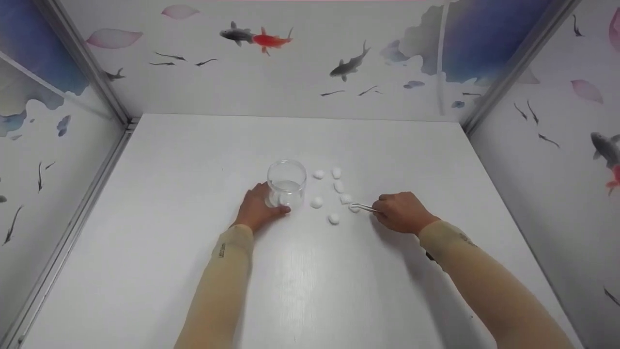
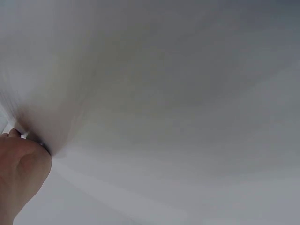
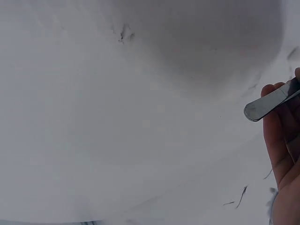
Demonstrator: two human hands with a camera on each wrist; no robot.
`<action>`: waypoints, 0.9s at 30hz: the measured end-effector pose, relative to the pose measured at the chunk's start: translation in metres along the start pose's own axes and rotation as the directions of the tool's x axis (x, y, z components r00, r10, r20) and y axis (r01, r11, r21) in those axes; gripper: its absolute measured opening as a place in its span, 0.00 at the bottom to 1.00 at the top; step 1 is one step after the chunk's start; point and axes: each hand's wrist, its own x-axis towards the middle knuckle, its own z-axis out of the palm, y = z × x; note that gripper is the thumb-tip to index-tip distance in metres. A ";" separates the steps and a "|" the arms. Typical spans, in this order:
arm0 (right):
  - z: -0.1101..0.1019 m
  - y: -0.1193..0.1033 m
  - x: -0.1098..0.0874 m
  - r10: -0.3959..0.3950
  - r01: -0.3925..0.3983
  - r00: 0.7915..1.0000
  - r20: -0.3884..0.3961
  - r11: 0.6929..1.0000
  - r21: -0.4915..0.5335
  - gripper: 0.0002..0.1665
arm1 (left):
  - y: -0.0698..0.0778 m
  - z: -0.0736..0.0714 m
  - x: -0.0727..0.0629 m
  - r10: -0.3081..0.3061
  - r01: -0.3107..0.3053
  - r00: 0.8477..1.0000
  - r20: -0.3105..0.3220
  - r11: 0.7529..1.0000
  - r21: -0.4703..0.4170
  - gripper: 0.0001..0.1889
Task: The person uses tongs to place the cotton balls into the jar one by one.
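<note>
My left hand [image 1: 259, 208] holds a clear glass jar [image 1: 286, 173] near its base, thumb in front and fingers round the far left side. In the left wrist view only part of that hand [image 2: 23, 171] shows, at the left edge. With my right hand [image 1: 403, 212] I grip metal tweezers [image 1: 366, 208], whose tips reach a white cotton ball [image 1: 354, 208]. Whether they pinch it is too small to tell. The rounded rear end of the tweezers [image 3: 266, 105] sticks out of my right hand [image 3: 283, 140] in the right wrist view.
Several more white cotton balls [image 1: 317, 202] lie scattered between the jar and the tweezers, one [image 1: 333, 219] nearest to me. The white table [image 1: 290, 291] is bounded by printed panels with fish [image 1: 348, 63] at the back and both sides.
</note>
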 end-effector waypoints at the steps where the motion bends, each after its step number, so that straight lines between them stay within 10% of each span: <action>1: 0.000 0.000 0.000 0.007 -0.007 1.000 0.007 1.000 -0.002 0.03 | -0.001 0.000 0.000 -0.003 0.003 1.000 -0.001 1.000 -0.001 0.54; 27: 0.015 -0.002 0.000 0.035 -0.035 0.999 0.024 0.999 -0.011 0.06 | -0.002 0.001 0.001 0.013 -0.013 1.000 -0.004 1.000 0.008 0.54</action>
